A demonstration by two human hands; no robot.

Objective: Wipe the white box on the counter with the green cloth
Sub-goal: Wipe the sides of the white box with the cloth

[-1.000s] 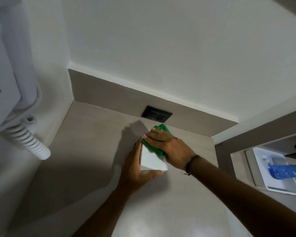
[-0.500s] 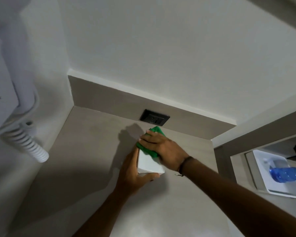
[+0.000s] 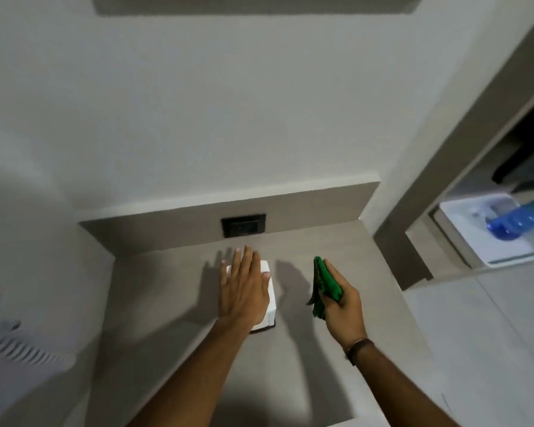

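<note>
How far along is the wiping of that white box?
Uncertain how much is wiped. The left hand lies flat on the small white box; the right hand grips the bunched green cloth beside it, off the box. Its right side may be next.

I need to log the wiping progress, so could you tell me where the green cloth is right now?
In the head view, the green cloth is bunched in the right hand, held off to the right of the white box.

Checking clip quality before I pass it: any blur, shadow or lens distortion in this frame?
Head view: hands sharp, left hand flat on the white box, right hand gripping the green cloth; soft hand shadows on the counter; coiled cord at left motion-blurred; wide-angle lens bends the door frame.
</note>
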